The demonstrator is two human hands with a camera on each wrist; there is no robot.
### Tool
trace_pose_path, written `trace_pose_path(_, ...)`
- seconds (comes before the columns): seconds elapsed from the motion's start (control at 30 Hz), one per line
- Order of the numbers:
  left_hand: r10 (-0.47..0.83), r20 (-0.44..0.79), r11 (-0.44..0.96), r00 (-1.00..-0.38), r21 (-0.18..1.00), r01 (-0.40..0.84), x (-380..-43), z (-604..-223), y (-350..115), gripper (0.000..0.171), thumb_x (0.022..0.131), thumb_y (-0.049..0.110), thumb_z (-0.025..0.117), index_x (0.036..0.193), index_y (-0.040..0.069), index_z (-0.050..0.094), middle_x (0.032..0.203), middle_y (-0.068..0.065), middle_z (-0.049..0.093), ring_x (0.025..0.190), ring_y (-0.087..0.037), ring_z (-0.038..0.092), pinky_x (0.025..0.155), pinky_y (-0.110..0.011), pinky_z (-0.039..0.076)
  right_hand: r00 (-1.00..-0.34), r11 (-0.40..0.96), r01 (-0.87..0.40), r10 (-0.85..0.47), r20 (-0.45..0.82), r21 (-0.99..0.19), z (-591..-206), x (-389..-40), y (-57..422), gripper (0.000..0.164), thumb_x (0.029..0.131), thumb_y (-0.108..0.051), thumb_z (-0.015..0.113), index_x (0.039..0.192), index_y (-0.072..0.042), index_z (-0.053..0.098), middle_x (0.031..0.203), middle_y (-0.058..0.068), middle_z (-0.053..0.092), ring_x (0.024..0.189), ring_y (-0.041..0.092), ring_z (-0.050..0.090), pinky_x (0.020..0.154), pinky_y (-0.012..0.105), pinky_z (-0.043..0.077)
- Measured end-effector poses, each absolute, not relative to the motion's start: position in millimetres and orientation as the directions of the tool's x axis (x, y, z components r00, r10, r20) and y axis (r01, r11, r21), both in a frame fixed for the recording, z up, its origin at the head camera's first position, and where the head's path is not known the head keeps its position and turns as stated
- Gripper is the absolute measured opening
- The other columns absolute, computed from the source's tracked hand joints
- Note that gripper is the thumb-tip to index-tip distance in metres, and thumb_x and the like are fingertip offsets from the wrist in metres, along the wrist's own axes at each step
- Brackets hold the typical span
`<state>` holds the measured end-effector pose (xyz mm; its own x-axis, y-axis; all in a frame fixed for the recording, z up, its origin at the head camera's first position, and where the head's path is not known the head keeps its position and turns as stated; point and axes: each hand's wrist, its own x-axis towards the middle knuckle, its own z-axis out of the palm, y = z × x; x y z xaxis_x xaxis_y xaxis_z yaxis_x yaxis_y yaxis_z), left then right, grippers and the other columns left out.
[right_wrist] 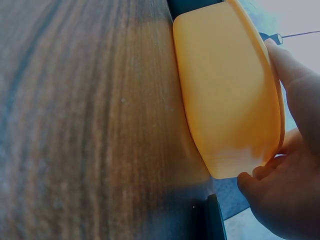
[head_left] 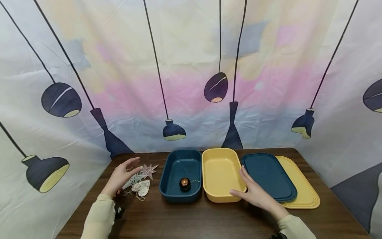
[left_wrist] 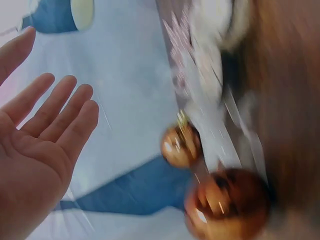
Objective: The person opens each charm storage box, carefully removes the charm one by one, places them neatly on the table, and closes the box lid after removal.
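My left hand (head_left: 120,176) hovers over a group of ornaments at the table's left, fingers spread and holding nothing. Under and beside it are a glittery star (head_left: 148,171), a pale heart (head_left: 141,188), a white snowflake (head_left: 134,179) and shiny copper balls (left_wrist: 227,205), blurred in the left wrist view. My right hand (head_left: 253,192) grips the near right corner of a yellow box (head_left: 221,172), thumb at the rim and fingers against the outer side. A blue box (head_left: 179,166) stands at its left, with a dark copper ball (head_left: 185,184) inside, trailing a thin string.
Right of the boxes, a blue lid (head_left: 268,176) lies partly over a yellow lid (head_left: 301,186). The brown wooden table (head_left: 191,219) meets a hanging cloth (head_left: 191,83) printed with lamps at its back edge.
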<state>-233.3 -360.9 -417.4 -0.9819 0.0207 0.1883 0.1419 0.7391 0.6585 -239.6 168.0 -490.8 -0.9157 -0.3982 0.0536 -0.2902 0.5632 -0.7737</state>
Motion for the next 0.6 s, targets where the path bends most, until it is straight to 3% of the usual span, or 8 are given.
trace_pose_path(0.3,0.107,0.195,0.672,-0.975,0.709,0.216,-248,-411,-314,0.071,0.094,0.052,0.066,0.151,0.013,0.047,0.147,-0.016,0.052,0.134,-0.04,0.048,0.105,-0.058,0.042,-0.916,0.568,-0.294,-0.398,0.057,-0.769,-490,-241,169,0.109,0.091,-0.055,0.07,0.161,-0.004,0.005,0.168,0.015,-0.007,0.151,0.043,0.003,0.113,0.068,0.021)
trace_pose_path(0.4,0.138,0.188,0.672,-0.972,0.703,0.231,-251,-408,-299,0.069,0.094,0.05,0.068,0.15,0.014,0.049,0.145,-0.014,0.054,0.129,-0.037,0.053,0.097,-0.052,0.049,-0.916,0.568,-0.291,-0.398,0.052,-0.77,-491,-241,169,0.109,0.091,-0.055,0.07,0.161,-0.005,0.005,0.168,0.015,-0.007,0.151,0.043,0.003,0.114,0.068,0.02)
trace_pose_path(0.5,0.164,0.16,0.668,-0.973,0.708,0.229,-253,-406,-285,0.064,0.095,0.044,0.069,0.149,0.015,0.05,0.144,-0.012,0.055,0.109,-0.038,0.063,0.076,-0.051,0.056,-0.916,0.568,-0.289,-0.399,0.05,-0.771,-491,-241,168,0.109,0.091,-0.055,0.07,0.162,-0.005,0.005,0.168,0.014,-0.007,0.151,0.042,0.003,0.114,0.068,0.02)
trace_pose_path(0.6,0.202,0.135,0.673,-0.97,0.7,0.238,-255,-405,-273,0.061,0.096,0.04,0.07,0.149,0.016,0.05,0.144,-0.01,0.055,0.109,-0.035,0.064,0.079,-0.051,0.056,-0.916,0.571,-0.29,-0.398,0.05,-0.768,-491,-241,168,0.108,0.091,-0.055,0.07,0.161,-0.004,0.005,0.168,0.015,-0.007,0.151,0.043,0.003,0.113,0.068,0.02)
